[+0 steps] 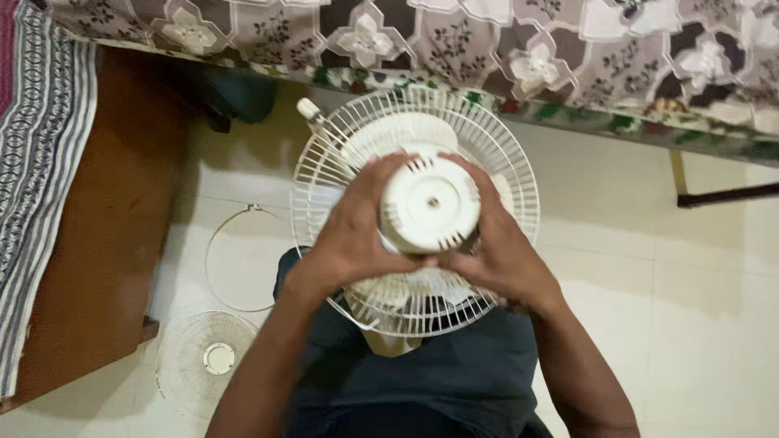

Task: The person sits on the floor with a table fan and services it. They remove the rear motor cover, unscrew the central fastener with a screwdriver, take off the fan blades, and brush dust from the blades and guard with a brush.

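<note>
A cream-white fan head sits over my lap, its round wire rear guard [503, 174] facing up at me. In the middle of the guard rises the round motor housing [428, 203]. My left hand [355, 231] wraps the housing's left side and my right hand [497, 243] wraps its right side, fingertips meeting below it. Fan blades show faintly through the wires. A small white knob [307, 108] sticks out at the guard's upper left edge.
On the pale tiled floor at left lie a thin wire ring [213, 272] and a separate round front guard [208, 357]. A wooden bed frame [105, 243] with striped cloth stands at the left. A floral patterned cloth [487, 49] hangs along the top.
</note>
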